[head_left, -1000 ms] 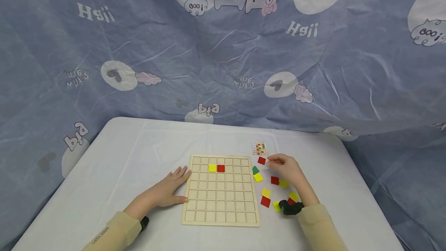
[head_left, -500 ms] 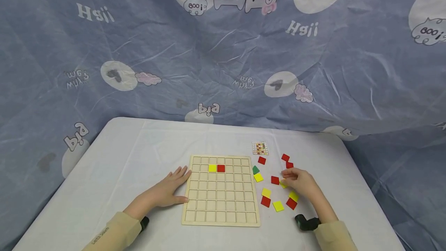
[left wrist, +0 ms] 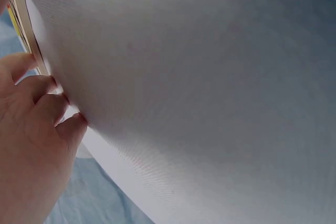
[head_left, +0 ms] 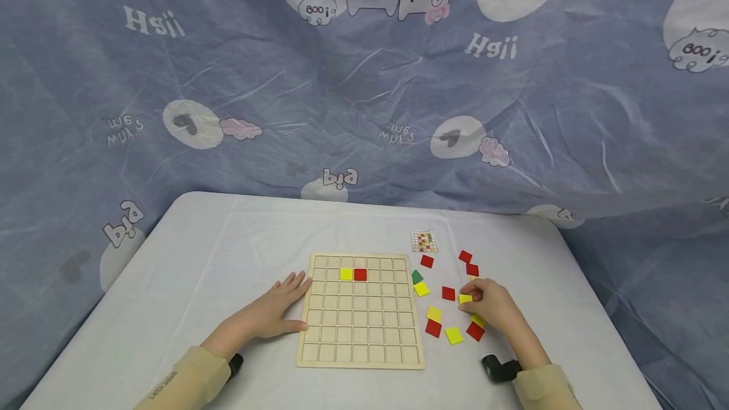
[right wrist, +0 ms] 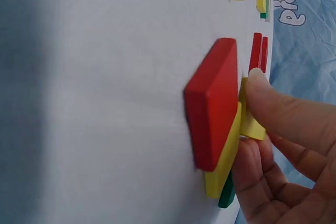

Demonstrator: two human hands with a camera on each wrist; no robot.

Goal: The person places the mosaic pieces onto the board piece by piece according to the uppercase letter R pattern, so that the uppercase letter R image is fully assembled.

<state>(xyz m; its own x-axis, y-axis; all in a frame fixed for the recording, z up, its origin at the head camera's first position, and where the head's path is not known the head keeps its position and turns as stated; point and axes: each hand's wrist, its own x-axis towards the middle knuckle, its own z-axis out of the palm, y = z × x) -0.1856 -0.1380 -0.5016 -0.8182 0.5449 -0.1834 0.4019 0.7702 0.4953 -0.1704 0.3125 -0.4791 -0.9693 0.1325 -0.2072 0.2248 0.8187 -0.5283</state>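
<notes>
My left hand [head_left: 273,314] lies with fingers spread along the left edge of a pale wooden grid board [head_left: 361,335]. In the left wrist view its fingertips touch the board's edge. On the board, a yellow square tile [head_left: 347,274] and a red square tile [head_left: 361,274] sit side by side in the second row. To the right of the board, my right hand [head_left: 494,302] pinches another yellow tile [right wrist: 254,127] between thumb and fingers, tilted up. In the right wrist view a red tile [right wrist: 212,103] lies in front of that hand, overlapping a yellow one.
Several loose red and yellow tiles [head_left: 454,336] and a green piece [head_left: 417,276] lie right of the board. A small printed grid card [head_left: 424,242] lies beyond them. White cloth [head_left: 250,239] covers the table, and a blue patterned curtain [head_left: 285,93] hangs behind.
My right hand has moved from beside the upper red tile down and right to the yellow tile, and now pinches it tilted up. The left hand has stayed at the board's edge.
</notes>
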